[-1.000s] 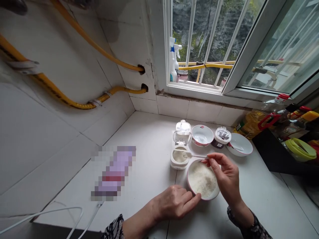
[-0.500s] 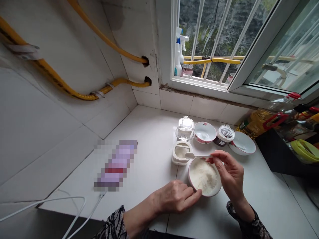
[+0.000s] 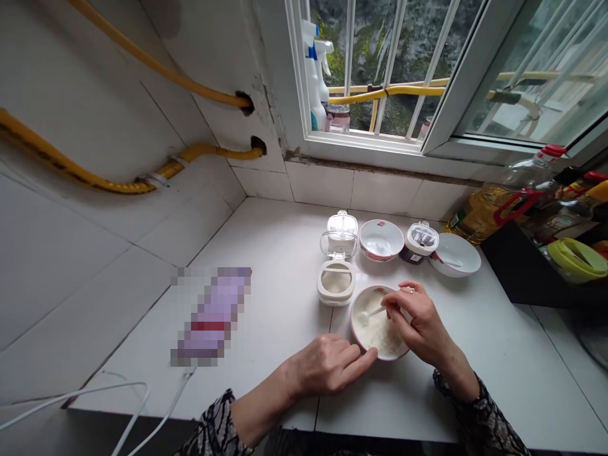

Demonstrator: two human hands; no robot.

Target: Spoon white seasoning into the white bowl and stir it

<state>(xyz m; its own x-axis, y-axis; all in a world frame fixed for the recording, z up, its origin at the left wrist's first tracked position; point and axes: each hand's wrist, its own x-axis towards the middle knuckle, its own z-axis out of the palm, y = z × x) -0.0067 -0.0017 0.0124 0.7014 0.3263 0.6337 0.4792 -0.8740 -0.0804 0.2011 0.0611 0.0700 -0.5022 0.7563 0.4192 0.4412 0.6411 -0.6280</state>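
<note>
Pinched in my right hand [image 3: 415, 323] is a small white spoon [image 3: 378, 311], its head down at the pale powder [image 3: 382, 332] in a bowl. That white bowl [image 3: 354, 305] has a pink rim. My left hand [image 3: 332, 370] is curled at the bowl's near left side, with the index fingertip on the rim; the thumb is hidden. Just behind and to the left of the bowl stands a seasoning jar [image 3: 335, 299], its clear lid [image 3: 342, 233] flipped up and pale powder inside.
Behind are a floral bowl [image 3: 381, 240], a lidded dark jar [image 3: 420, 242] and a bowl [image 3: 458, 256] with a spoon in it. An oil bottle [image 3: 489, 196] and a black rack [image 3: 508, 269] stand at right. A blurred purple object [image 3: 213, 316] with a white cable lies left.
My right hand has brought the spoon from over the jar's mouth down into the bowl. My left hand stays at the rim. The whole view has shifted slightly.
</note>
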